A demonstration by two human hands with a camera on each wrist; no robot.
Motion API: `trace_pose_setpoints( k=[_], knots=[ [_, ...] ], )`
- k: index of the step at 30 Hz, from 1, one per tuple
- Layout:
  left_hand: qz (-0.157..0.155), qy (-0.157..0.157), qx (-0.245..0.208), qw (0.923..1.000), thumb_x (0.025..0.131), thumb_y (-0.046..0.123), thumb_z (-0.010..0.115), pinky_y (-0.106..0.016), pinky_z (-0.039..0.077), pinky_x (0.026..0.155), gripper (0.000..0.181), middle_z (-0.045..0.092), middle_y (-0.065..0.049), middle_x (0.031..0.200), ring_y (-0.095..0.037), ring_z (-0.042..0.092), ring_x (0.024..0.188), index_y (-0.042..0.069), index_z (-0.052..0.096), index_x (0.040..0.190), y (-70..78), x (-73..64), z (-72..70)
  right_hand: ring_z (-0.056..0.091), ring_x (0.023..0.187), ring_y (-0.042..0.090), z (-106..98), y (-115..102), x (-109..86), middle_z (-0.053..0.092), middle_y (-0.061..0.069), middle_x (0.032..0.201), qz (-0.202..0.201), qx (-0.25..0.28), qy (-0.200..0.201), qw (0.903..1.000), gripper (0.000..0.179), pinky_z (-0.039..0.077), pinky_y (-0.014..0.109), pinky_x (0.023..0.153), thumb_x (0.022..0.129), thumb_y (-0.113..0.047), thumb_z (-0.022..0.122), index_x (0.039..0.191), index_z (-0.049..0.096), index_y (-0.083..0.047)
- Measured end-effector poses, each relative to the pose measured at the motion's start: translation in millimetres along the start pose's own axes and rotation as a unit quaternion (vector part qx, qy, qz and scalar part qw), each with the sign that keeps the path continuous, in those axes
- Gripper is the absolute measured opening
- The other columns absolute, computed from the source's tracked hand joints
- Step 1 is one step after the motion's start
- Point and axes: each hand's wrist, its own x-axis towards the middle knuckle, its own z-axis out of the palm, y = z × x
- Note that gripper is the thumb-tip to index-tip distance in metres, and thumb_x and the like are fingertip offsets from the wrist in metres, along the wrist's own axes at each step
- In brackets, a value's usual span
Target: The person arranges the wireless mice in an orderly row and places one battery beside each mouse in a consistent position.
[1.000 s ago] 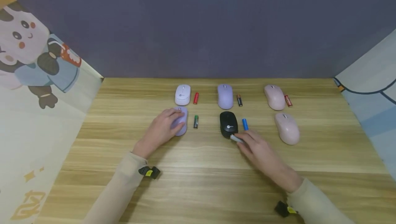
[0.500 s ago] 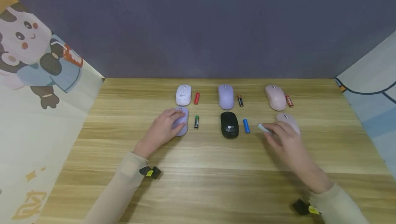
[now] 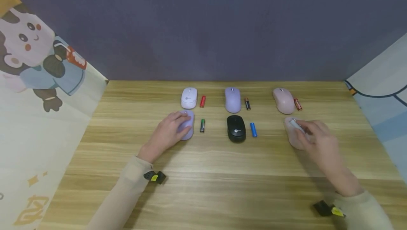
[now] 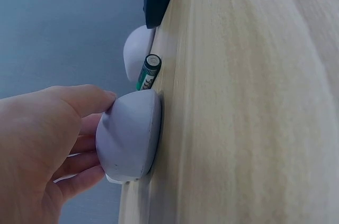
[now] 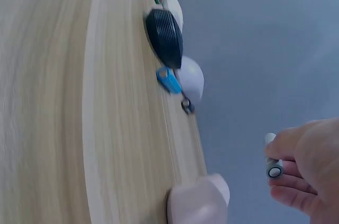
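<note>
My left hand [image 3: 163, 131] grips a purple computer mouse [image 4: 130, 134] at the front left of the group, thumb on one side and fingers on the other. The mouse sits on the table. A green-and-black battery [image 3: 202, 125] lies just right of it. My right hand [image 3: 324, 147] pinches a white battery [image 5: 274, 167] between thumb and fingers. In the head view this battery overlaps the front pink mouse [image 3: 290, 136]; the right wrist view shows it raised above the tabletop. Part of that mouse is hidden behind the hand.
In the back row stand a white mouse [image 3: 189, 98] beside a red battery [image 3: 202, 101], a purple mouse [image 3: 233, 100] beside a black battery [image 3: 247, 104], and a pink mouse [image 3: 284, 101] beside a dark red battery [image 3: 298, 104]. Front centre are a black mouse [image 3: 236, 128] and blue battery [image 3: 253, 130].
My right hand has carried the white battery rightward, from the front of the black mouse to over the front pink mouse. My left hand has stayed on the purple mouse.
</note>
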Motion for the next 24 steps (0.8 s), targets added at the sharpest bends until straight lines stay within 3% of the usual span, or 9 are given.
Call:
trace_pose_setpoints(
  k=[3, 14, 24],
  knots=[
    [-0.004, -0.006, -0.003, 1.0000, 0.095, 0.025, 0.076, -0.049, 0.052, 0.107, 0.041, 0.067, -0.018, 0.132, -0.035, 0.063, 0.122, 0.002, 0.070, 0.128, 0.5, -0.2, -0.9, 0.059, 0.079, 0.031, -3.3, 8.8, -2.9, 0.067, 0.024, 0.092, 0.022, -0.018, 0.003, 0.9996, 0.037, 0.034, 0.003, 0.077, 0.074, 0.015, 0.078, 0.110, 0.070, 0.011],
    [-0.001, -0.004, -0.001, 1.0000, 0.096, 0.026, 0.075, -0.047, 0.052, 0.108, 0.039, 0.067, -0.016, 0.133, -0.034, 0.063, 0.121, 0.003, 0.071, 0.127, -0.4, 0.6, -0.2, 0.062, 0.077, 0.039, -9.7, 43.7, -16.2, 0.067, 0.028, 0.093, 0.086, -0.056, 0.006, 0.9946, 0.036, 0.029, -0.001, 0.073, 0.079, 0.012, 0.079, 0.114, 0.069, 0.010],
    [0.001, -0.003, -0.003, 1.0000, 0.095, 0.025, 0.076, -0.048, 0.052, 0.108, 0.041, 0.067, -0.017, 0.132, -0.035, 0.063, 0.122, 0.002, 0.070, 0.127, 0.5, 1.1, 0.0, 0.061, 0.075, 0.041, -8.1, 56.2, -24.3, 0.064, 0.031, 0.091, 0.135, -0.078, -0.033, 0.9873, 0.028, 0.026, 0.004, 0.061, 0.085, 0.009, 0.076, 0.111, 0.068, 0.013]
  ],
)
